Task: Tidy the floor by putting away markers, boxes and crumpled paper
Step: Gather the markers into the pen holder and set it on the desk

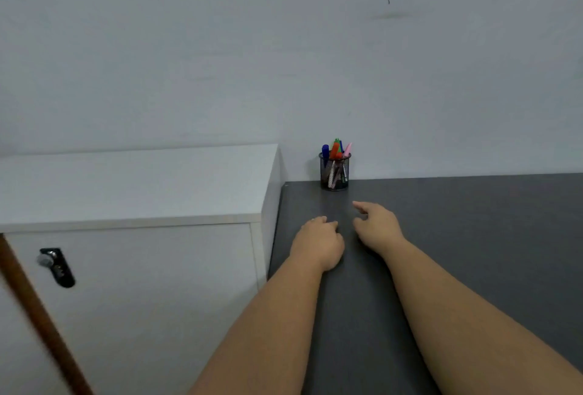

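A black mesh pen cup [335, 173] stands on the dark grey table [473, 221] against the wall. Several markers [336, 149] stick up out of it: blue, orange, green and pink caps. My left hand [317, 241] hovers over the table a short way in front of the cup, fingers curled in with nothing seen in it. My right hand [377, 225] is beside it to the right, fingers loosely apart and pointing toward the cup, holding nothing. Both hands are apart from the cup. No boxes or crumpled paper show.
A white cabinet [132, 186] stands left of the table, taller than the tabletop, with a black lock [56, 266] on its door. A brown wooden strip [41, 319] runs diagonally at the lower left. A plain pale wall [284, 47] fills the background.
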